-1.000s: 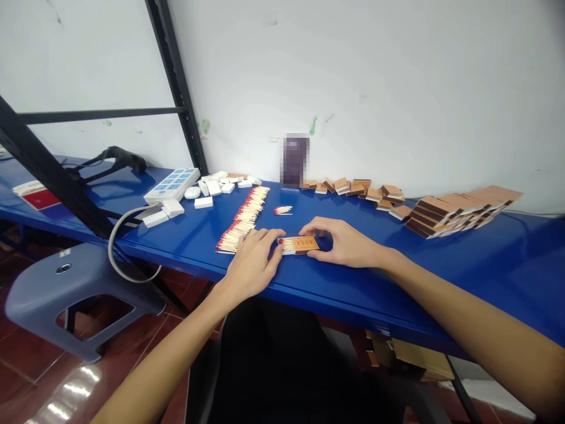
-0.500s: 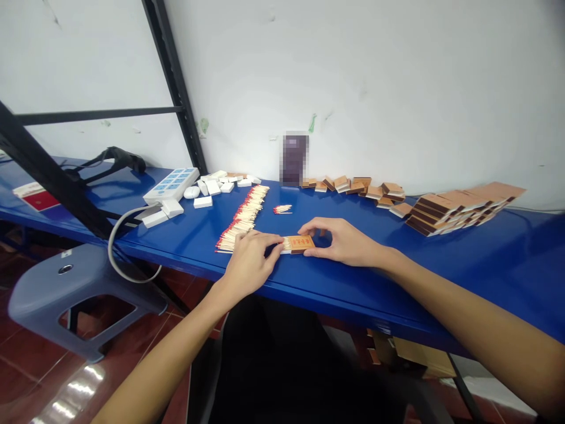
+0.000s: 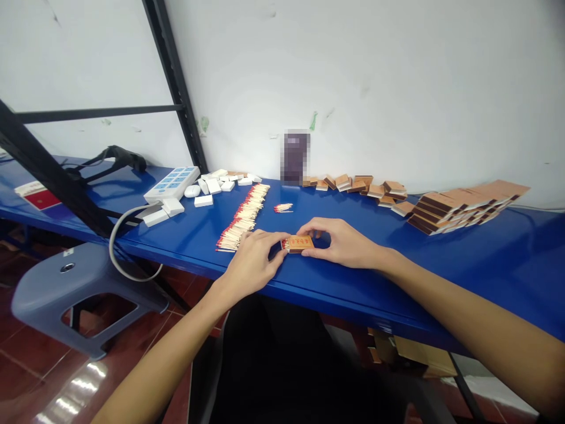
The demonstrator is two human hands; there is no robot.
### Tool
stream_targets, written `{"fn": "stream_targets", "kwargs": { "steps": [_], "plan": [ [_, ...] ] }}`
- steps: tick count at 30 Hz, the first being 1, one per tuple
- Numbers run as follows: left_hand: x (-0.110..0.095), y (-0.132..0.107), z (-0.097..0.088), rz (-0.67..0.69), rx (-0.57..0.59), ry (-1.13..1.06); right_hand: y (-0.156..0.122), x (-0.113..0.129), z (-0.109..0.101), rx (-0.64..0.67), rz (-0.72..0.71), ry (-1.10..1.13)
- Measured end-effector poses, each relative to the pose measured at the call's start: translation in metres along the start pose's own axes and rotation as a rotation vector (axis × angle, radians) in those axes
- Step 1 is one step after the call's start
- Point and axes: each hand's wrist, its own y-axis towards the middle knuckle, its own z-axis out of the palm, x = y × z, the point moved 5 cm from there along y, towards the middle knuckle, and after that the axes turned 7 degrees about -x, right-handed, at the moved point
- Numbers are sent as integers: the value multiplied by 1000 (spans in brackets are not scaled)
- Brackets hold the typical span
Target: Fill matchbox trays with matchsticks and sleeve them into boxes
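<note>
Pinching the matchbox (image 3: 299,243) from both ends, the hands meet at the centre of the frame, on the front strip of the blue table (image 3: 485,259). The right hand (image 3: 346,242) grips the orange sleeve between thumb and curled fingers. The left hand (image 3: 252,263) has its fingers bent, tips pressed on the box's left end, where red match heads show in a narrow gap (the drawer looks nearly home). To do this well, I judge the right hand should hold the sleeve by its edges rather than squeeze its flat faces, so the drawer slides freely. The left should push squarely along the box's length, since a skewed push could jam a corner or snag a match head. Just left of the hands lies the long row of matches (image 3: 245,217), close enough to scatter with a careless wrist. The stacked sleeves (image 3: 463,203) sit well apart at right.
</note>
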Motion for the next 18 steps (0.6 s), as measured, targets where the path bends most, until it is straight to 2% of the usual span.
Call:
{"fn": "stream_targets", "kwargs": {
  "steps": [18],
  "plan": [
    [-1, -3, -5, 94, -125, -96, -1, 10, -1, -59, -29, 78]
  ]
}}
